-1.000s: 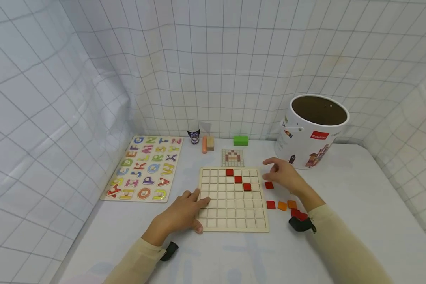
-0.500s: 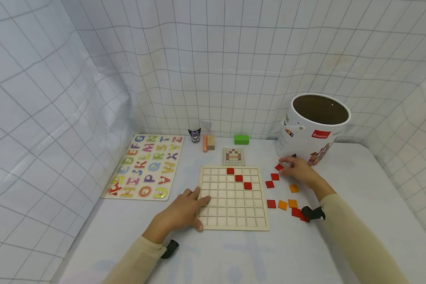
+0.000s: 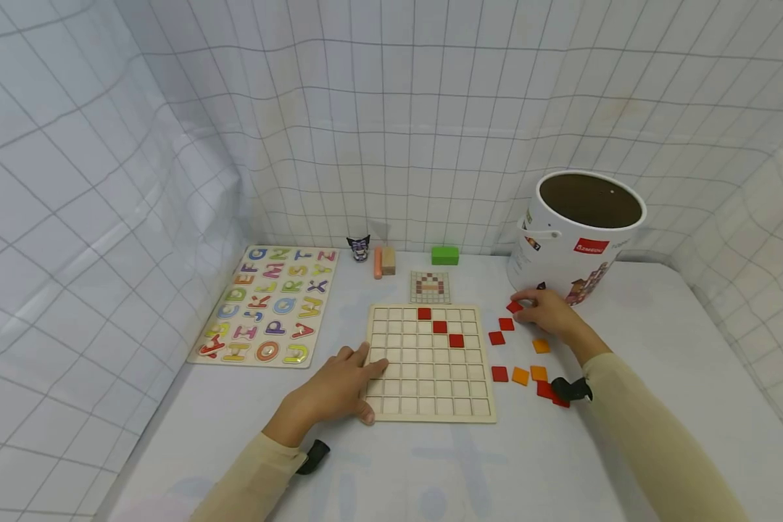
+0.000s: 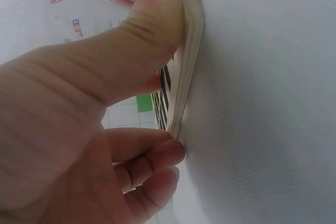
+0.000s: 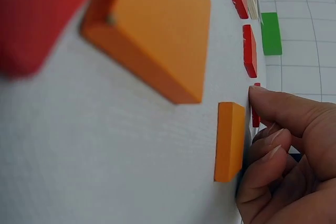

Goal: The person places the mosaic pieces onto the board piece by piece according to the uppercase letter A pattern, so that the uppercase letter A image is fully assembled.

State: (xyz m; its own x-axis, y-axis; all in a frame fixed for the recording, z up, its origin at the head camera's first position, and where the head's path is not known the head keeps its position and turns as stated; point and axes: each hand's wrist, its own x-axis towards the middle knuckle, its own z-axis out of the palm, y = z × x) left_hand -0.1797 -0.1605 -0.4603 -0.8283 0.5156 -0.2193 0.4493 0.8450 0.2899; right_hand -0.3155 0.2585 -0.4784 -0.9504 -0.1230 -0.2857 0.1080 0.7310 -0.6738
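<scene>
A pale wooden grid board point(image 3: 409, 377) lies flat, with red tiles point(image 3: 440, 327) set diagonally in its upper cells. At its near left corner, my left hand point(image 3: 331, 388) grips the edge; the left wrist view has the thumb point(image 4: 152, 22) on the corner and curled fingertips at the side. My right hand point(image 3: 551, 315) is in front of the bucket, thumb and index finger either side of a red square tile point(image 3: 514, 307) on the table. The right wrist view shows the thumb largely covering that tile point(image 5: 256, 116). An orange tile point(image 3: 541, 346) lies below that hand.
Loose red tiles point(image 3: 499, 374) and orange tiles point(image 3: 520, 375) lie right of the board. A pattern card point(image 3: 431, 298), green block point(image 3: 445, 255) and small figure point(image 3: 359, 249) are behind it. An alphabet puzzle point(image 3: 316, 319) lies left; a white bucket point(image 3: 548, 257) stands right.
My right hand has moved right and away from me, from beside the board to the far red tile, uncovering more tiles. It has barely moved since half a second ago. The left hand stays put.
</scene>
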